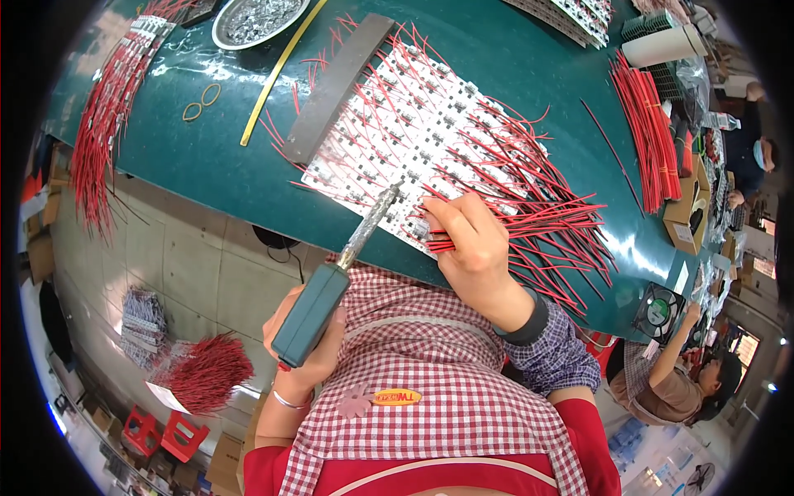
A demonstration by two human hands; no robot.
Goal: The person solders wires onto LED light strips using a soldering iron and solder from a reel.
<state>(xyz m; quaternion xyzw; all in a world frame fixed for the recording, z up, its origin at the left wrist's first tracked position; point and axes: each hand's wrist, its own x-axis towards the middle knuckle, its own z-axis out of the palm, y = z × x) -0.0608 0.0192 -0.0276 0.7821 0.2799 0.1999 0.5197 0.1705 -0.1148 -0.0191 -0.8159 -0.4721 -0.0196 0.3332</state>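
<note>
My left hand (pixel 324 345) is wrapped round the dark green handle of a soldering gun (pixel 313 310). Its silvery shaft slants up and right, with the tip over the near part of a white circuit board panel (pixel 413 132). Small dark components sit in rows across the panel. In the fingers of my right hand (pixel 473 248) are red and black wires (pixel 546 219) at the panel's right side; their long ends fan out to the right. The pinched wire ends are partly hidden by my fingers. A dark flat bar (pixel 341 91) lies across the panel's left part.
A yellow strip (pixel 279 74), rubber bands (pixel 201 102) and a metal dish (pixel 256 21) lie on the green table (pixel 198 157). Bundled red wires (pixel 649 136) and a small fan (pixel 657 310) are at right. Wired boards (pixel 124 91) overhang the left edge. Other people work at far right.
</note>
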